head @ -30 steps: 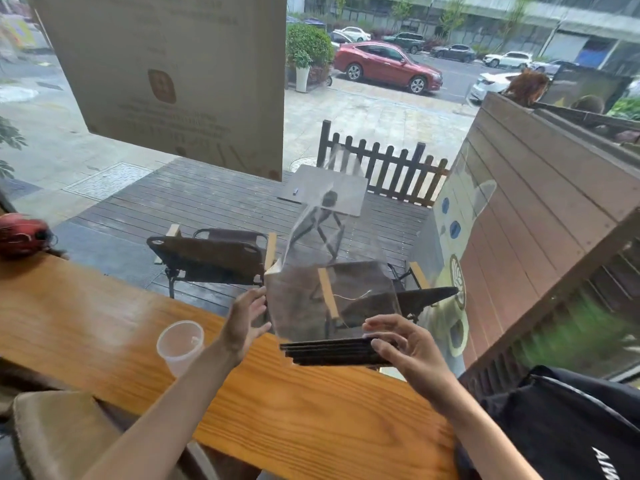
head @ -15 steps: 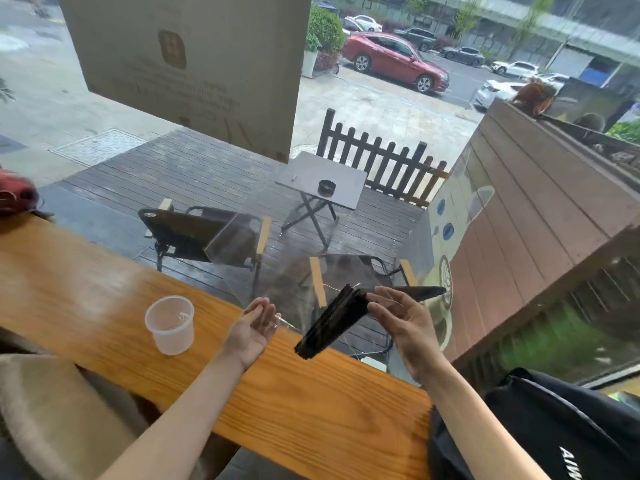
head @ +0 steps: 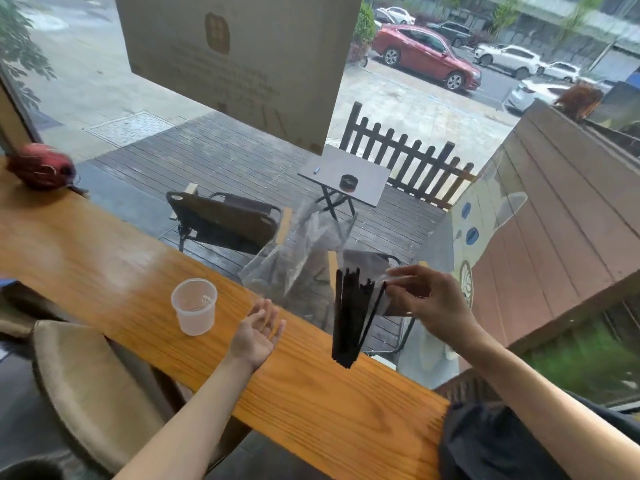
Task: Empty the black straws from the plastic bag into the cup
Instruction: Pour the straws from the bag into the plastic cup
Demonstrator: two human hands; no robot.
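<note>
Straws (head: 349,313) had swung upright in the plastic bag (head: 298,265) my right hand (head: 429,303) pinched; left hand (head: 258,329) waited open, cup (head: 194,306) at nine o'clock.

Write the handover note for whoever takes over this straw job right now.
Right hand: pinching the clear plastic bag by one edge, held up over the wooden counter.
Left hand: open, palm up, holding nothing, between the cup and the straws.
Black straws: bundle hanging nearly upright, lower ends just above the counter; whether they are out of the bag is unclear.
Cup: upright on the counter, left of the left hand, no straws in it.
Done: bag lifted and tipped.
Left: get the straws into the cup.
</note>
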